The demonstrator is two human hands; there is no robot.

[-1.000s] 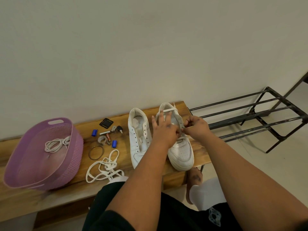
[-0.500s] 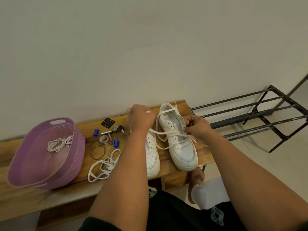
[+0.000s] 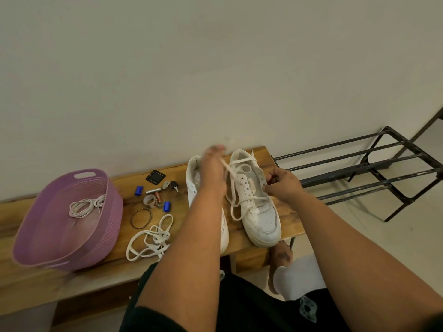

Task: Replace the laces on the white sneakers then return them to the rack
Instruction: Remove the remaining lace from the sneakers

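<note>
Two white sneakers stand side by side on the wooden bench [image 3: 263,250]. The right sneaker [image 3: 257,204] has a white lace [image 3: 233,185] threaded loosely through its lower eyelets. My left hand [image 3: 213,164], blurred by motion, is raised between the shoes and pulls one strand of that lace up. My right hand [image 3: 281,185] pinches the lace at the shoe's right eyelet row. The left sneaker [image 3: 194,178] is unlaced and mostly hidden by my left forearm. A loose white lace [image 3: 151,236] lies on the bench to its left.
A purple basket [image 3: 48,236] holding a thin coiled lace [image 3: 85,207] sits at the bench's left end. Small items lie between basket and shoes: blue clips [image 3: 139,190], batteries, a key, a bangle [image 3: 141,218]. A black metal shoe rack [image 3: 374,173] stands on the floor to the right.
My left hand moved from the left side of the shoes up and back toward the heel of the right sneaker, drawing the lace strand longer. My right hand stayed at the eyelets.
</note>
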